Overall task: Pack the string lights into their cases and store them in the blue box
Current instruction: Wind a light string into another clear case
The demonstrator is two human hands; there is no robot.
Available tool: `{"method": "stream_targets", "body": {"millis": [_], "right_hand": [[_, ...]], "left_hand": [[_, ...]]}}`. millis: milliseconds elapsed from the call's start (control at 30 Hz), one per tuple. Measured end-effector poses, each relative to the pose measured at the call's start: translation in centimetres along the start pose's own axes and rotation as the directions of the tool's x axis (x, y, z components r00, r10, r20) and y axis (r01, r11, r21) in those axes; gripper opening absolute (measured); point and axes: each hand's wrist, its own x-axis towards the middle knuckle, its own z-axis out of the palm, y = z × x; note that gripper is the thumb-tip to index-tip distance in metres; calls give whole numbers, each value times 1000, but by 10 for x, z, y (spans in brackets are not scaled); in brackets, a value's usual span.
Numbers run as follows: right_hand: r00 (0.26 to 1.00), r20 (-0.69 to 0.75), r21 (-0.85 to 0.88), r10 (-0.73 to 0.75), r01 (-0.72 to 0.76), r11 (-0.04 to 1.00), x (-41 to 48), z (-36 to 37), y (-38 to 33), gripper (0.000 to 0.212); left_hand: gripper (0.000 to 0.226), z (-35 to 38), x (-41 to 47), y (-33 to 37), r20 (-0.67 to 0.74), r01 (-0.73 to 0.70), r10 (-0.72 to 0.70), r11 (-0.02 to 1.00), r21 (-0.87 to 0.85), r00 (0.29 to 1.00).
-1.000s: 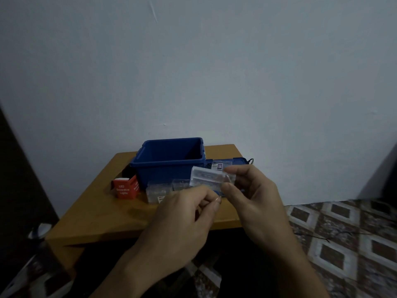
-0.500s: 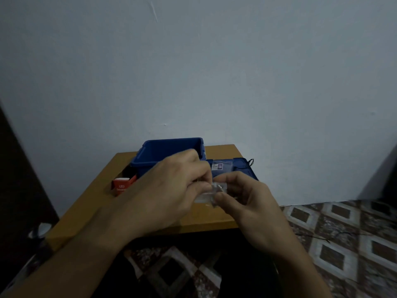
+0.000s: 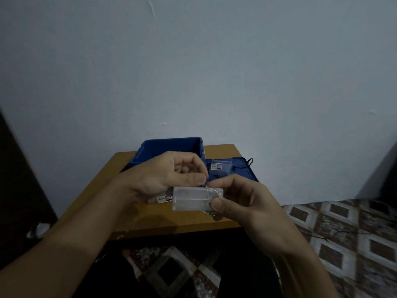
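Case (image 3: pixel 191 198) sits lower now, uncovered: our right hand (image 3: pixel 247 203) pinches its end above the table (image 3: pixel 171 222), left hand (image 3: pixel 171 175) pinching the lights (image 3: pixel 216 191) at its mouth. Packing looks unfinished to us, and the box (image 3: pixel 169 144) waits behind.

The person had two bare hands, the left hand (image 3: pixel 167 175) and the right hand (image 3: pixel 242 203). The left arm (image 3: pixel 86 233) and the right arm (image 3: pixel 300 254) were bare too, from the wrists down to the edge of the picture. The right thumb nail (image 3: pixel 217 206) was short and plain. The light was dim, so small marks on the hands could not be seen.
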Motion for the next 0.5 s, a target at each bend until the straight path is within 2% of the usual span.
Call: {"method": "stream_targets", "body": {"millis": [67,167,300,367,500], "right_hand": [[1000,7,30,-15,15,999,0,0,1,18],[1000,12,79,-22,21,997,0,0,1,21],[999,-18,136,-32,34,990,2,1,4,22],[998,-49,172,-34,42,984,4,2,6,24],[992,-114,230,-52,77,970,5,3,8,30]], "left_hand": [[15,6,0,-16,19,52,-50,977,-205,999],[10,18,-3,-32,80,109,-82,890,-443,993],[4,36,-9,-41,44,60,-41,735,-675,998],[10,46,-13,-41,-16,10,-33,667,-745,999],[19,63,-20,-43,-182,-131,-12,646,-752,983]]}}
